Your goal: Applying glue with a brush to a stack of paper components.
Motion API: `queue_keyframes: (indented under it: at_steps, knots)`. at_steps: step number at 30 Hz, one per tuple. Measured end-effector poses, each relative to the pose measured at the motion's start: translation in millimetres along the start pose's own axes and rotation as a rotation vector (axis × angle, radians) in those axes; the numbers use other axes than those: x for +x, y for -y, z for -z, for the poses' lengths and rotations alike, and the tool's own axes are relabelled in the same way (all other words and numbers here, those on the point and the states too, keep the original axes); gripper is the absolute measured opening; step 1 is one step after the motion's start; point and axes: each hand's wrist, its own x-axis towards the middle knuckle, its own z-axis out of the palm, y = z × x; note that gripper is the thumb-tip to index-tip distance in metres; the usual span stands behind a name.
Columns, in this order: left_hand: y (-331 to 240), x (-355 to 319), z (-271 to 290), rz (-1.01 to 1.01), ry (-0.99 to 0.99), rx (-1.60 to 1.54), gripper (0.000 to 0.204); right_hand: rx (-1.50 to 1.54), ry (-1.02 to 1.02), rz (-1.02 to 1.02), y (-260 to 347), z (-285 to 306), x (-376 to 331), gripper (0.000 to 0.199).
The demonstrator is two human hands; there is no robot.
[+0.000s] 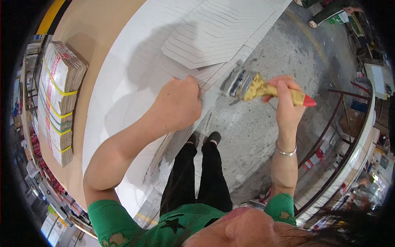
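Observation:
My right hand [286,99] is closed round the handle of a wide flat paintbrush [257,88]. The handle is yellow with a red end, and its dark, whitish-smeared bristles point left, over the floor beside the table edge. My left hand [181,101] is curled closed at the edge of fanned-out grey-white card sheets [201,37]; its fingertips are hidden, so what it grips cannot be made out. The sheets overlap in stepped rows with angled corners, and lie on a large white surface [109,94].
A bundle of folded cardboard [61,94] tied with yellow straps stands on the brown table [96,24] at left. Grey concrete floor [242,144] lies to the right. A dark metal frame [329,127] stands at far right. Another person's leg [327,16] shows at top right.

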Motion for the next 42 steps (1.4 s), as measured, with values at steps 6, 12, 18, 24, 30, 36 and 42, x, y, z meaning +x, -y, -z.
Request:
queue_keyframes:
  at_steps: [6, 12, 18, 24, 30, 36, 42]
  knots:
    - [0.6, 3.1, 5.4, -0.01, 0.075, 0.032, 0.014, 0.038, -0.043, 0.029, 15.4, 6.8, 1.1, 0.018]
    - [0.9, 3.4, 3.5, -0.009, 0.058, -0.004, 0.013, -0.295, 0.037, -0.246, 19.0, 6.7, 10.9, 0.021]
    - [-3.2, 3.8, 6.5, 0.025, 0.092, 0.026, 0.013, -0.881, 0.314, -0.165, -21.1, -25.5, 38.1, 0.051]
    - [2.2, 5.1, 3.9, 0.018, 0.129, 0.034, 0.02, -1.074, 0.342, -0.081, -40.9, -32.4, 44.7, 0.059]
    - [-5.0, 6.6, 10.8, 0.067, 0.21, 0.042, 0.021, -1.014, 0.436, -0.235, -29.3, -36.0, 28.3, 0.063]
    - [-4.8, 4.3, 6.3, 0.061, 0.153, 0.038, 0.021, -0.814, 0.466, -0.227, -30.2, -32.8, 8.2, 0.056]
    - [-10.8, 2.8, 8.0, 0.099, 0.087, 0.027, 0.015, -0.207, 0.423, -0.376, -32.1, -23.3, -15.3, 0.051]
